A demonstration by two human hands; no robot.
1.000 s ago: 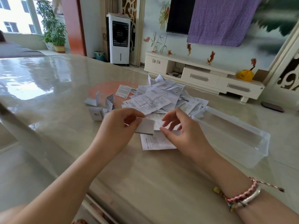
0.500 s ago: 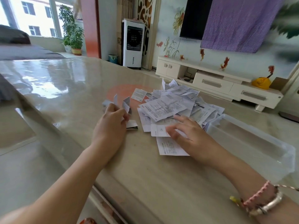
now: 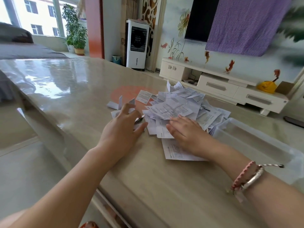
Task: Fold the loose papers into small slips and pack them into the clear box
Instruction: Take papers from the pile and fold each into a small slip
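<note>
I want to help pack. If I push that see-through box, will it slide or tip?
The box looks like thin plastic with nothing visible inside, so it is probably light. The table shines, so the box would likely slide easily. It is low and wide, so tipping seems unlikely.

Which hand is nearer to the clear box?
Right. The right hand rests on the papers beside the clear box; the left hand is farther left.

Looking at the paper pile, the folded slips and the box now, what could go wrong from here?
1. The right hand rests on the loose paper pile; sheets may slide on the glossy table.
2. The left hand hovers by the folded slips, which could be knocked or mixed with unfolded papers.
3. The clear box looks empty; slips might reopen.
</note>
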